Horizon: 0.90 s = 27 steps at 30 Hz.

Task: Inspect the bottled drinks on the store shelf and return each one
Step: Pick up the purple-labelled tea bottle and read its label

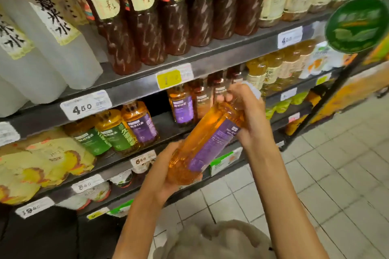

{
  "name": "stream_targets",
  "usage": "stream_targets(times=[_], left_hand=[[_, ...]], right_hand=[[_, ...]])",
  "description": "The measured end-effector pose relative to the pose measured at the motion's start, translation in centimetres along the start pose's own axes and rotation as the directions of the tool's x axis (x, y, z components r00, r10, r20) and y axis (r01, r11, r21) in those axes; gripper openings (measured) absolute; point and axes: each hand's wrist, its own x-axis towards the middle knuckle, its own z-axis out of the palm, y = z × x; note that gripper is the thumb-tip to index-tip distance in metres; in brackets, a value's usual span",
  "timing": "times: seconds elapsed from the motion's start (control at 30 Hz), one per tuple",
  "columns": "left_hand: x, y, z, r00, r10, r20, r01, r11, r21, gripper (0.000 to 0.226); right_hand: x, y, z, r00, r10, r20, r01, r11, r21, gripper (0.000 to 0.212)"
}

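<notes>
An amber tea bottle with a purple label lies tilted in front of the shelf, its cap end up to the right. My left hand cups its base from below, fingers curled round it. My right hand grips the neck end near the cap. Behind it on the middle shelf stand more purple-label bottles, with a dark gap in the row to their left. Another purple-label bottle stands beside green-label bottles.
The upper shelf carries dark red bottles and white bottles. Yellow tea bottles stand further right. A round green sign sticks out at the right. Price tags line the shelf edges. Pale floor tiles lie below.
</notes>
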Motion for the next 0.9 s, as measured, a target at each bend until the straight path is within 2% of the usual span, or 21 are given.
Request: stream_targets(times=[0.07, 0.17, 0.27, 0.37, 0.47, 0.57, 0.73, 0.8, 0.9], left_hand=[[1.0, -0.5, 0.8, 0.994, -0.071, 0.08, 0.067, 0.996, 0.052, 0.025], [1.8, -1.3, 2.7, 0.95, -0.206, 0.235, 0.18, 0.975, 0.127, 0.033], [1.1, -3.4, 4.4, 0.869, -0.35, 0.349, 0.272, 0.928, 0.253, 0.04], [-0.9, -6.4, 5.6, 0.763, -0.495, 0.416, 0.343, 0.855, 0.388, 0.024], [-2.9, -9.4, 6.3, 0.667, -0.596, 0.447, 0.379, 0.789, 0.484, 0.023], [-5.1, -12.6, 7.8, 0.575, -0.682, 0.452, 0.386, 0.713, 0.585, 0.027], [-9.8, -18.4, 12.5, 0.424, -0.847, 0.322, 0.383, 0.489, 0.783, 0.015], [-11.5, -21.2, 14.5, 0.372, -0.884, 0.283, 0.362, 0.419, 0.833, 0.019], [-14.5, -25.6, 18.0, 0.322, -0.907, 0.272, 0.286, 0.367, 0.885, 0.017]], right_hand=[[-1.6, -0.5, -1.5, 0.986, -0.074, -0.147, 0.071, 0.997, -0.027, 0.018], [-5.1, -1.3, -3.7, 0.908, -0.19, -0.373, 0.199, 0.98, -0.015, 0.025], [-10.3, -1.8, -5.5, 0.776, -0.27, -0.57, 0.305, 0.952, -0.037, 0.021], [-16.5, -1.1, -7.1, 0.618, -0.363, -0.697, 0.406, 0.907, -0.113, 0.022], [-22.5, -0.4, -8.0, 0.49, -0.428, -0.76, 0.454, 0.869, -0.197, 0.021], [-28.5, -0.3, -8.6, 0.323, -0.453, -0.831, 0.507, 0.824, -0.252, 0.013], [-39.1, -0.7, -9.4, 0.016, -0.473, -0.881, 0.551, 0.74, -0.387, 0.015], [-43.1, -0.8, -10.0, -0.08, -0.474, -0.877, 0.571, 0.699, -0.431, 0.014], [-48.9, -1.4, -11.2, -0.19, -0.494, -0.848, 0.591, 0.632, -0.501, 0.017]])
